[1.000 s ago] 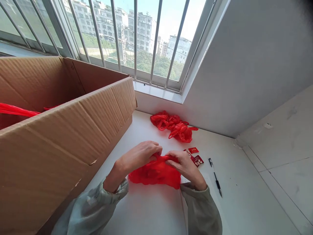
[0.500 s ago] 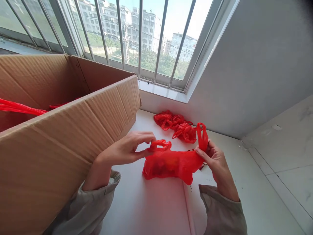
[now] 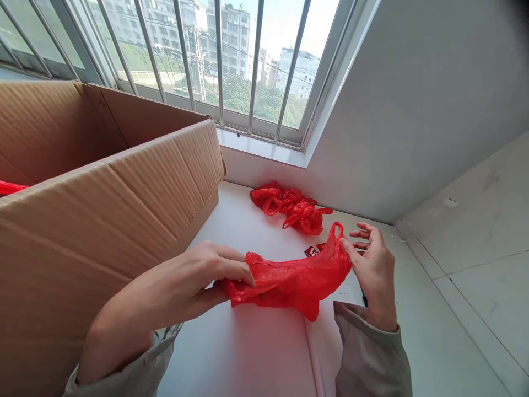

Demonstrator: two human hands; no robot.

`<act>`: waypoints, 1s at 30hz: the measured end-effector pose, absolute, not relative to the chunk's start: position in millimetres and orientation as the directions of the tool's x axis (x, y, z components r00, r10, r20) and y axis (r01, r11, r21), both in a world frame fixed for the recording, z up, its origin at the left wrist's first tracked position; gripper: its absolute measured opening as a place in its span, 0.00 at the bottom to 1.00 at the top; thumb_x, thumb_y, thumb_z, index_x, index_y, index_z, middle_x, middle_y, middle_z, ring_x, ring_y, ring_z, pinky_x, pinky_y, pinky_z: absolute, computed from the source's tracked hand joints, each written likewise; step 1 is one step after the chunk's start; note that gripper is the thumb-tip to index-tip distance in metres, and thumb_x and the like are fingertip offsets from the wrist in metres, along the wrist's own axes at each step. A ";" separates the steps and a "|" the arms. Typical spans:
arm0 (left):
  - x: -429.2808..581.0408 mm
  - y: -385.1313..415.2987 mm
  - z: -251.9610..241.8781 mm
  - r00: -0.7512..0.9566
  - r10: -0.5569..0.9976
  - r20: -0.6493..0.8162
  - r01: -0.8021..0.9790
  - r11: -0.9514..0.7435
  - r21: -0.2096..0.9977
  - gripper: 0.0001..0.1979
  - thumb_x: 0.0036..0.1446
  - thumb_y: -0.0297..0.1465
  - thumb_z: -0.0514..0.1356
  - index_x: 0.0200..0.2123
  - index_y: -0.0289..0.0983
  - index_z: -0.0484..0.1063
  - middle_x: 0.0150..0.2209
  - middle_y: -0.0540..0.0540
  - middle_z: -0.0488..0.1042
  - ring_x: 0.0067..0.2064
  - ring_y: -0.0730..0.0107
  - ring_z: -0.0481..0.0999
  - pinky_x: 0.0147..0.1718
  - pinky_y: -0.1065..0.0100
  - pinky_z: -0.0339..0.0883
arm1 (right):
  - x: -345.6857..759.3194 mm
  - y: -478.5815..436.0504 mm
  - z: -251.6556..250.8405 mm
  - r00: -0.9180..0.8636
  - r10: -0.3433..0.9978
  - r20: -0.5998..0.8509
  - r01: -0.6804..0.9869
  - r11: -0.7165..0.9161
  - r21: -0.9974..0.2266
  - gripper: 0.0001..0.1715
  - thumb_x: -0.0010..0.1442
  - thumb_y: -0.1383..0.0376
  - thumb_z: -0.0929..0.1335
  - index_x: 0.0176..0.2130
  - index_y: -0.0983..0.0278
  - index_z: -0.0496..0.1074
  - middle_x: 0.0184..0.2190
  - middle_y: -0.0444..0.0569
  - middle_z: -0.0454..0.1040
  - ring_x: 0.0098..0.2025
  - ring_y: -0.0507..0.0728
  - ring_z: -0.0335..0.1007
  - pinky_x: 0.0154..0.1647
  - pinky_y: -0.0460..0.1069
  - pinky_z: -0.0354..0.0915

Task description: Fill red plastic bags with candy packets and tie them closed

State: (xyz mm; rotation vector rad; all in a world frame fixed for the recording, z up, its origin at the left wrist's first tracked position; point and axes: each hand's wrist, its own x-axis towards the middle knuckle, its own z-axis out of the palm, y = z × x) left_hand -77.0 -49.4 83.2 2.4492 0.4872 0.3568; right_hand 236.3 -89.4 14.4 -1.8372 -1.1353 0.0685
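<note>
A thin red plastic bag [image 3: 289, 284] is stretched sideways above the white surface. My left hand [image 3: 206, 275] pinches its left end, thumb below and fingers on top. The bag's right end, with a looped handle [image 3: 338, 230] standing up, rests by the thumb of my right hand [image 3: 370, 262]. That hand's other fingers are spread and bent, apart from the plastic. Behind the bag lies a small dark red printed packet [image 3: 311, 251], partly covered.
A large open cardboard box [image 3: 157, 187] stands at the left, with red plastic [image 3: 11, 188] inside. Several knotted red bags [image 3: 289, 204] lie in a heap against the wall. A barred window [image 3: 235, 66] is behind. A tiled wall [image 3: 475, 264] bounds the right.
My left hand has let go of the left handle and taken the bag's left end. My right fingers have spread away from the handle. The bag sags, and the view has shifted slightly right.
</note>
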 end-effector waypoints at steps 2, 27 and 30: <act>-75.5 -48.5 85.4 0.906 0.403 0.129 0.245 -0.748 0.617 0.14 0.58 0.17 0.52 0.32 0.39 0.72 0.32 0.52 0.70 0.31 0.78 0.68 0.32 0.79 0.59 | 227.1 -99.9 26.4 0.492 0.645 0.584 0.794 -0.057 -0.606 0.24 0.54 0.60 0.70 0.50 0.61 0.68 0.45 0.51 0.72 0.40 0.57 0.71 0.38 0.51 0.68; -89.5 -58.2 55.4 0.828 0.558 -0.045 0.523 -0.742 0.420 0.36 0.46 0.31 0.69 0.58 0.53 0.63 0.57 0.50 0.68 0.46 0.66 0.75 0.43 0.74 0.67 | 155.1 -94.4 5.5 -0.212 0.948 -0.236 0.962 0.161 -0.221 0.35 0.39 0.50 0.77 0.49 0.53 0.75 0.59 0.52 0.62 0.66 0.74 0.43 0.61 0.74 0.17; -64.6 -66.4 53.1 0.827 0.559 -0.066 0.531 -0.736 0.421 0.35 0.45 0.32 0.70 0.57 0.51 0.64 0.60 0.49 0.64 0.54 0.60 0.70 0.50 0.66 0.66 | 146.1 -95.5 -3.0 -0.387 0.885 -0.259 0.907 0.315 -0.279 0.30 0.44 0.52 0.75 0.48 0.49 0.75 0.66 0.46 0.53 0.69 0.74 0.30 0.61 0.75 0.20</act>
